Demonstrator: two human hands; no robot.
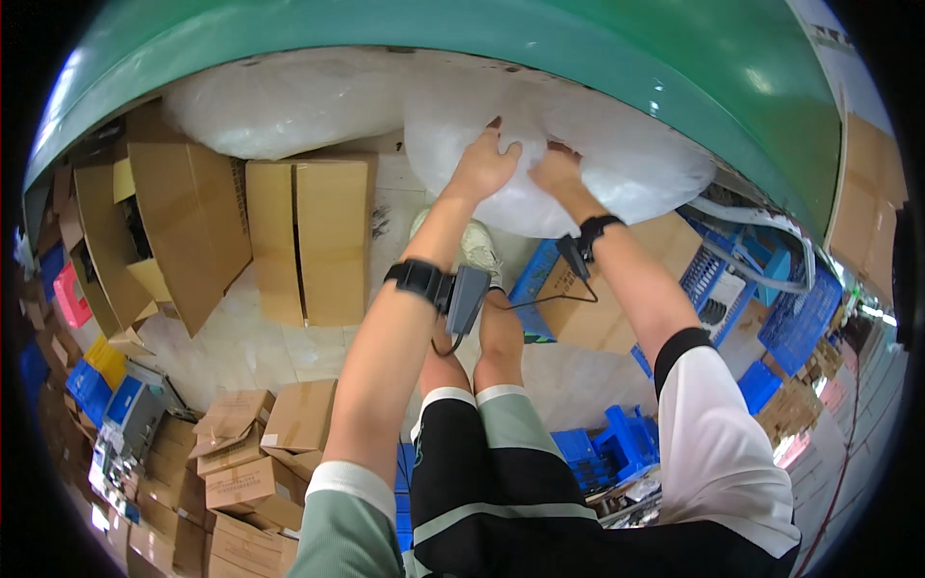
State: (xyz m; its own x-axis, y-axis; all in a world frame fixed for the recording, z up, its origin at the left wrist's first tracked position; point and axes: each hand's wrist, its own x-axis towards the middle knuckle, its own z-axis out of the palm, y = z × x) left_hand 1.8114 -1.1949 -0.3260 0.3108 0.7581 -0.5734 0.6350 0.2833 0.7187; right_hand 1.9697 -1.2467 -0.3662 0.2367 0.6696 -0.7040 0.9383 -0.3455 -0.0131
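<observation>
A large, bulging bag of cloudy white plastic (617,183) sits under the rim of the green table, in front of my feet. My left hand (485,166) touches the left part of this bag, its thumb and forefinger spread apart. Just to the right, my right hand (556,171) has its fingers curled into the plastic, gripping it; the fingertips are hidden in the folds. A second puffy plastic bag (289,101) lies to the left. What the bags contain cannot be made out.
The green table (540,34) curves across the far side. A taped carton (332,241) and an open carton (193,212) stand left. At right are a flat cardboard piece (617,289) and a blue crate (718,279). Stacked cartons (255,486) and a blue stool (626,438) are nearer.
</observation>
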